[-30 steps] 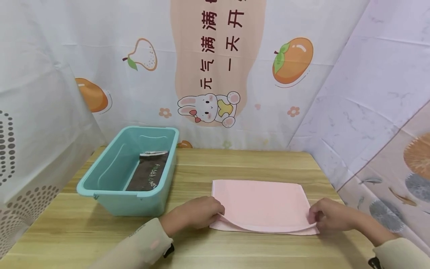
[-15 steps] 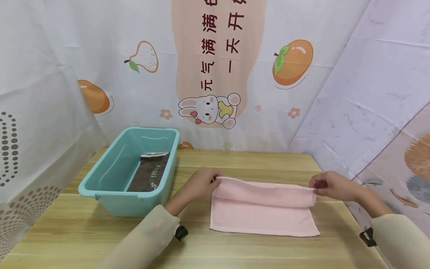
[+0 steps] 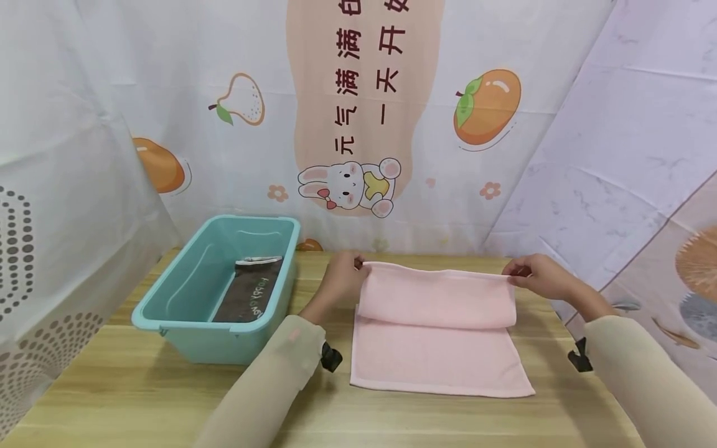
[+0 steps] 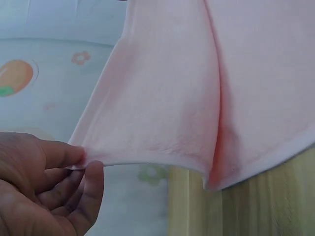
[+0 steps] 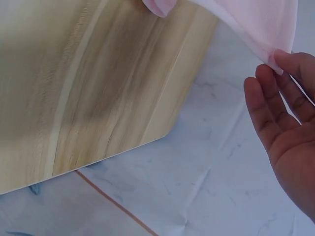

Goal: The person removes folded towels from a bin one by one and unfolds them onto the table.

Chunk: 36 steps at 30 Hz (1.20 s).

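Note:
A pink towel (image 3: 434, 361) lies on the table, its front part flat and its far part lifted in a raised flap. My left hand (image 3: 343, 278) pinches the flap's left corner between thumb and fingers, as the left wrist view shows with the hand (image 4: 54, 187) at the towel's hemmed corner. At the opposite corner my right hand (image 3: 540, 277) pinches the same edge. The right wrist view has that hand (image 5: 290, 123) with thumb and fingertips on the corner, the other fingers fairly straight. The edge is stretched between both hands above the table's far side.
A teal plastic bin (image 3: 215, 336) stands left of the towel, close to my left forearm. Inside it lies a dark brown folded cloth (image 3: 246, 298) with lettering. The wooden table (image 3: 313, 410) ends at a printed curtain (image 3: 252, 168) behind and a marbled one on the right.
Both hands have carried the towel's upper near edge up and away, past the far side. The lower layer has stayed flat in place, and the bin has not moved.

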Tool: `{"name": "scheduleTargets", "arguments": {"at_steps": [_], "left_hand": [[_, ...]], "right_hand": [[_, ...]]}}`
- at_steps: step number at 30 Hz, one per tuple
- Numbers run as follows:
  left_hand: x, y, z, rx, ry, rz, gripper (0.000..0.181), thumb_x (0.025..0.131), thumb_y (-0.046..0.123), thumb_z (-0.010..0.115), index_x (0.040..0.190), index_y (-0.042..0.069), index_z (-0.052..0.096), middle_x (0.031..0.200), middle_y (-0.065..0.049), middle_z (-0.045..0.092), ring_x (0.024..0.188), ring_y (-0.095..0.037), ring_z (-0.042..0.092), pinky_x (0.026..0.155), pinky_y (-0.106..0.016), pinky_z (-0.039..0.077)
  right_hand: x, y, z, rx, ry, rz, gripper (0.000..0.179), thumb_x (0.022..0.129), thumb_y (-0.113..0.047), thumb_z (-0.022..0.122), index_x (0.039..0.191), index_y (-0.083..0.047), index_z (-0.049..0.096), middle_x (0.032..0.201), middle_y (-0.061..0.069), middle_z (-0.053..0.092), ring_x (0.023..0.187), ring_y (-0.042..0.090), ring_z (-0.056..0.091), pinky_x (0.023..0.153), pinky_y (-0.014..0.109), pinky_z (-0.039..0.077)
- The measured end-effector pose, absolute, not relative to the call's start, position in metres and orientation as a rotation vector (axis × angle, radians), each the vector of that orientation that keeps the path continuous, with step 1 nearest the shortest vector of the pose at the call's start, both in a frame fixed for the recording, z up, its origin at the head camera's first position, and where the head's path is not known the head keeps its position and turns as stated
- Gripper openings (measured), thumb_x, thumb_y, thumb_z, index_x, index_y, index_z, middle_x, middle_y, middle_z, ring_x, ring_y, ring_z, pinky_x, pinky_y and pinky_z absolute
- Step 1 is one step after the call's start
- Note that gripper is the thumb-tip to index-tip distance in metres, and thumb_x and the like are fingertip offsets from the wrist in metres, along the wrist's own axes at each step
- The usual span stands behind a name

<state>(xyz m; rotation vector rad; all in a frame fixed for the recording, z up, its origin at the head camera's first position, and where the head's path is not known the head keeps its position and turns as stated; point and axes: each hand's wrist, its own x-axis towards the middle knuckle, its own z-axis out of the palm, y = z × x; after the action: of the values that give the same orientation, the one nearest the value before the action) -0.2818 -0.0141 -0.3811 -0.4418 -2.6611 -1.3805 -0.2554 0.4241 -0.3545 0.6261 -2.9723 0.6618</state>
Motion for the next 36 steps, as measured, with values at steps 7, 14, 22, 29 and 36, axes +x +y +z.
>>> {"name": "scheduleTargets", "arguments": {"at_steps": [7, 14, 22, 29, 36], "left_hand": [[-0.303, -0.009, -0.377, -0.254, -2.588, -1.511, 0.014, 0.097, 0.01, 0.069, 0.103, -0.001, 0.072, 0.088, -0.008, 0.068, 0.067, -0.016, 0.064, 0.059, -0.027, 0.054], [-0.32, -0.006, -0.374, -0.158, -2.555, -1.511, 0.013, 0.099, 0.013, 0.067, 0.103, 0.003, 0.073, 0.092, -0.008, 0.068, 0.077, -0.02, 0.063, 0.065, -0.029, 0.054], [-0.343, 0.001, -0.395, -0.15, -2.453, -1.486, 0.011, 0.098, 0.011, 0.069, 0.1, 0.002, 0.074, 0.091, -0.008, 0.069, 0.082, -0.021, 0.064, 0.071, -0.034, 0.055], [-0.36, 0.01, -0.417, -0.079, -2.47, -1.489, 0.012, 0.1, 0.013, 0.066, 0.101, 0.003, 0.072, 0.091, -0.009, 0.068, 0.081, -0.022, 0.063, 0.07, -0.036, 0.055], [-0.371, 0.015, -0.43, -0.003, -2.506, -1.474, 0.012, 0.1, 0.01, 0.064, 0.103, 0.001, 0.072, 0.093, -0.011, 0.067, 0.084, -0.023, 0.062, 0.073, -0.037, 0.055]], "right_hand": [[-0.276, 0.422, -0.354, 0.524, -2.904, 0.677, 0.01, 0.095, -0.001, 0.069, 0.102, 0.0, 0.075, 0.09, 0.006, 0.073, 0.076, 0.011, 0.064, 0.064, 0.026, 0.052], [-0.296, 0.411, -0.352, 0.449, -2.818, 0.681, 0.011, 0.097, -0.005, 0.069, 0.104, 0.001, 0.075, 0.096, 0.015, 0.075, 0.083, 0.017, 0.068, 0.067, 0.024, 0.054], [-0.314, 0.401, -0.363, 0.37, -2.801, 0.746, 0.016, 0.097, -0.006, 0.069, 0.107, 0.005, 0.074, 0.099, 0.021, 0.074, 0.085, 0.029, 0.07, 0.066, 0.025, 0.053], [-0.333, 0.391, -0.379, 0.293, -2.808, 0.758, 0.016, 0.098, -0.005, 0.066, 0.107, 0.006, 0.072, 0.103, 0.024, 0.072, 0.095, 0.041, 0.069, 0.076, 0.041, 0.056], [-0.348, 0.388, -0.394, 0.201, -2.843, 0.807, 0.017, 0.098, -0.005, 0.064, 0.108, 0.006, 0.071, 0.103, 0.024, 0.071, 0.098, 0.041, 0.067, 0.08, 0.044, 0.057]]}}
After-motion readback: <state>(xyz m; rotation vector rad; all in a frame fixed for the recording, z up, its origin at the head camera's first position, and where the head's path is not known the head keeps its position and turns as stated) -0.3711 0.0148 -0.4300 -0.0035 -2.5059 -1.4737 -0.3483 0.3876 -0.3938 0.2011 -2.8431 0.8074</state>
